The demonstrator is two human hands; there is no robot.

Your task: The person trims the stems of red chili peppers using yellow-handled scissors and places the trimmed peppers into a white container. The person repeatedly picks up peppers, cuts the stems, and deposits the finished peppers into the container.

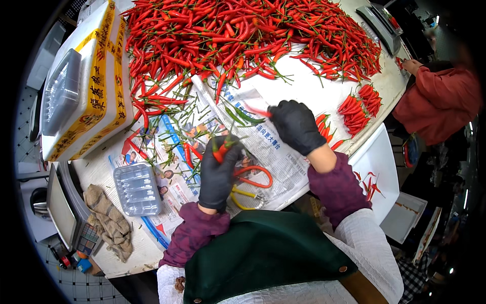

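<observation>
My left hand (217,178), in a black glove, grips a few red chili peppers (219,154) with green stems pointing up. Black-gloved too, my right hand (297,127) has a blurred red chili (259,111) at its fingertips. Two green chilies (243,117) lie between the hands on printed newspaper (283,169). Beside my left hand are a red handle loop (267,174) and a yellow loop (243,193), apparently scissors; any blades are hidden. Cut green stems (165,138) litter the paper. A large heap of red chilies (228,34) covers the table's far side.
A taped foam box (87,110) bears a clear plastic tray (62,91); another tray (137,189) sits near a rag (108,224) and scale (62,209). Right are sorted chilies (353,112), a white tub (379,163) and a person (436,95). Another scale (379,28) stands far right.
</observation>
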